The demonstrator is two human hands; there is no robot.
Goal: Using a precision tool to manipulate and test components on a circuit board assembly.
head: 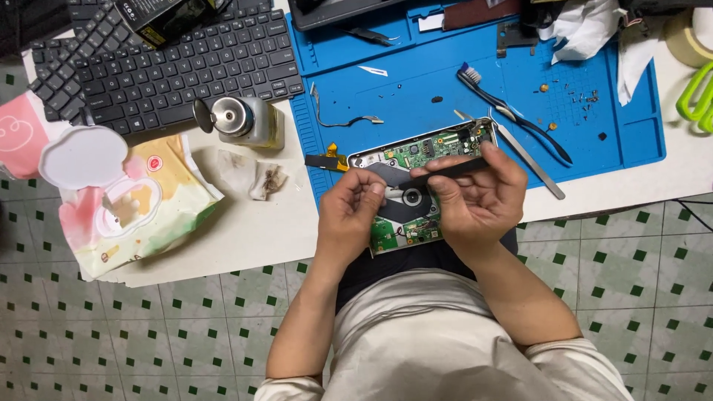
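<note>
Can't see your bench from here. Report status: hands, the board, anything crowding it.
Left hand grips circuit board by its edge. Right hand holds black tool across it. Tweezers and toothbrush lie close behind on blue mat.

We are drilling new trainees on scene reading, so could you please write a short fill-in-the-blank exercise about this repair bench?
1. The right hand holds a thin black tool over a green ____ board.
2. The toothbrush lies on the ____ work mat.
3. The left hand grips the board's ____ edge as the camera sees it.
4. The pack of wet wipes has its lid ____.

Missing words: circuit; blue; left; open
</note>
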